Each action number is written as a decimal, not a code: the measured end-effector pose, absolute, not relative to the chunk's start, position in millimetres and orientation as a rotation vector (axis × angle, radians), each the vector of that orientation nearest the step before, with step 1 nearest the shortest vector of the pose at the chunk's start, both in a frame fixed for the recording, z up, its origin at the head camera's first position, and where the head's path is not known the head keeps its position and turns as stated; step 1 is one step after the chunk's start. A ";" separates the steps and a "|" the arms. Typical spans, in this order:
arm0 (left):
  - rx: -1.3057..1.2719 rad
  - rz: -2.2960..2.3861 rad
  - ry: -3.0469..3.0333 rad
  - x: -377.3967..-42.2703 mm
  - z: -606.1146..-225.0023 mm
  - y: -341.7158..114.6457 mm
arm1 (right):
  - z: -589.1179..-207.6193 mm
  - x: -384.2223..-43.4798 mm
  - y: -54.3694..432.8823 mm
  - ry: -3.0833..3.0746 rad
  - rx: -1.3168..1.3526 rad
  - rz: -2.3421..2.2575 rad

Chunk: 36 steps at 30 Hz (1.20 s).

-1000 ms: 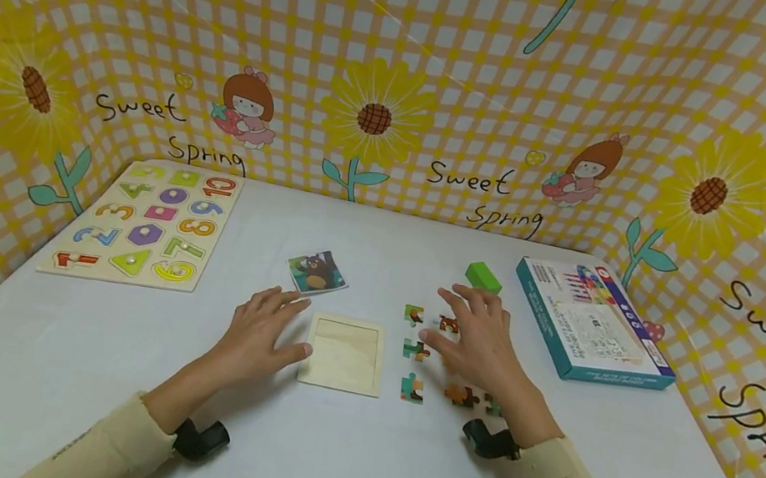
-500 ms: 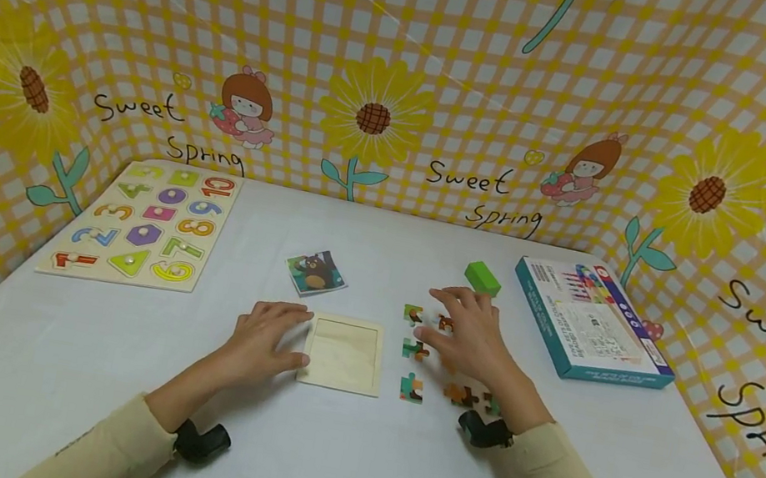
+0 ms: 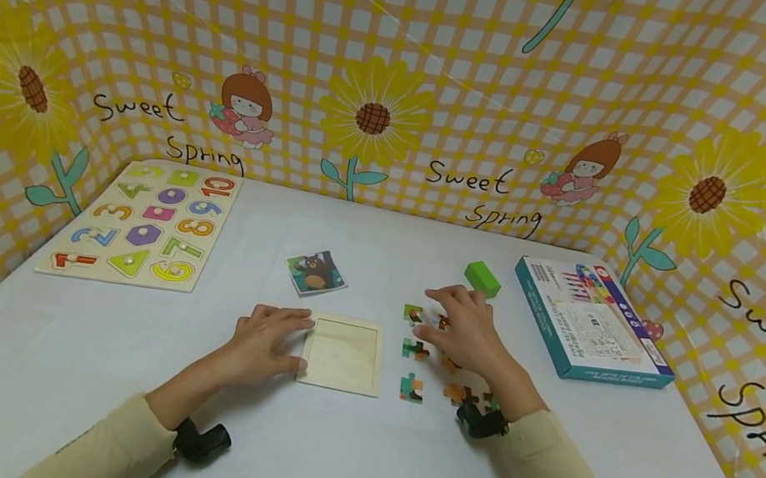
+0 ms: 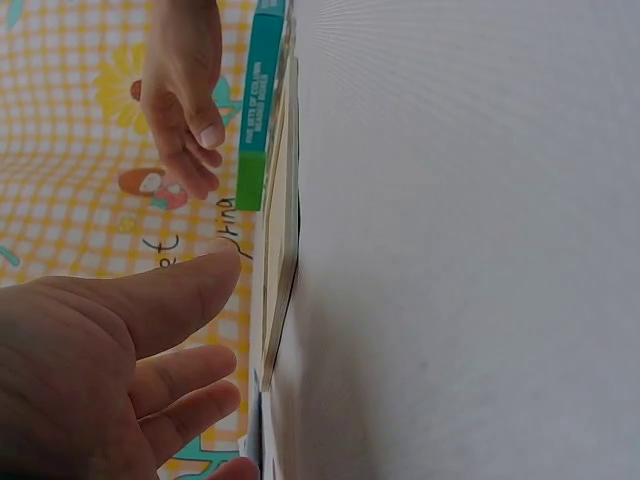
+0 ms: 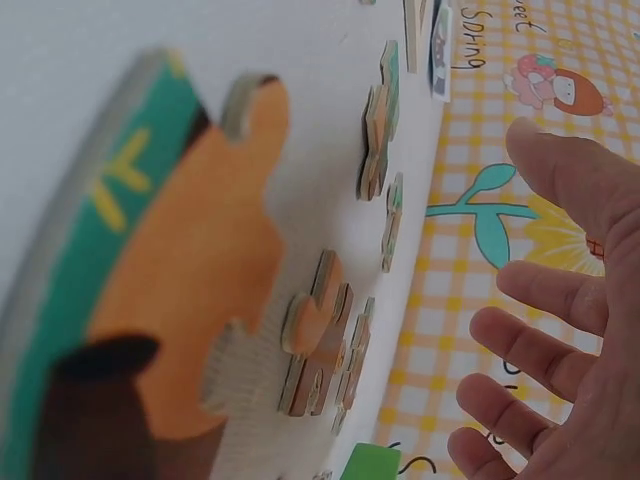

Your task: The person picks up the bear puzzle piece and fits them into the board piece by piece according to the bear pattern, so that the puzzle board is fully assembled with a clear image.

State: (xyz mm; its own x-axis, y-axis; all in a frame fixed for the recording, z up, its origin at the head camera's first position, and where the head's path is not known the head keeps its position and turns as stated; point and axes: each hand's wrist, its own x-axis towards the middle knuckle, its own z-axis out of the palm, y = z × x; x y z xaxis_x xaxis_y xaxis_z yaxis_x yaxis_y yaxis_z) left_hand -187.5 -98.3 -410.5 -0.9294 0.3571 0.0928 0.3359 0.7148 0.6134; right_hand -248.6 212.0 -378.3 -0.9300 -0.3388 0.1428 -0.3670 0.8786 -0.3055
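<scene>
White worktop (image 3: 330, 467) runs broadly before the wooden tray (image 3: 344, 355). A number board (image 3: 155, 252) lies to the tray's left, a teal box (image 3: 592, 325) to its right. Both hands, fingers loosely spread, hold nothing: the left hand (image 3: 262, 346) at the tray's left edge, perhaps touching; the right hand (image 3: 468, 331) off its right. Past the tray lie a picture card (image 3: 316, 272) and green block (image 3: 482, 278); just right, puzzle pieces (image 3: 412, 389), some hidden by the right hand.

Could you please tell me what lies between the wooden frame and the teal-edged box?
In the head view, loose puzzle pieces lie between the wooden frame and the teal-edged box, with the right hand above some of them.
</scene>
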 end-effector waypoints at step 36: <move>0.561 1.027 2.865 -189.3 -416.6 -98.0 | -387.7 -276.8 217.0 -3.099 0.492 0.551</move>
